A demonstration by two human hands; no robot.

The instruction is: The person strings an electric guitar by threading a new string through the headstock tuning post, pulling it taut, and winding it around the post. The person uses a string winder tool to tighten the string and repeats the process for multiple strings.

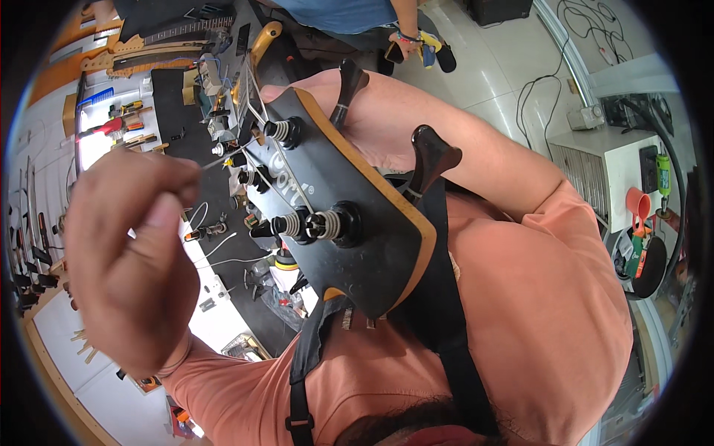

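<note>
The black bass headstock (372, 260) with a wooden edge spans the middle, tilted, with strings wound round its posts (327, 224). Two black tuning keys (435, 152) stick out on its right. My left hand (134, 245) is closed in a pinch on a thin string (219, 160) left of the headstock. Behind the headstock, my right hand (375, 126) reaches round at the neck, gripping it; most of its fingers are hidden. Black straps (450, 342) lie over my salmon shirt, below the headstock.
A dark bench (178, 104) with guitar necks (134, 59) and tools runs along the left. A person in blue (342, 11) stands at the top, their hand (405, 44) holding something dark. Cables (535, 97) lie on the floor; a white cabinet (587, 178) stands at right.
</note>
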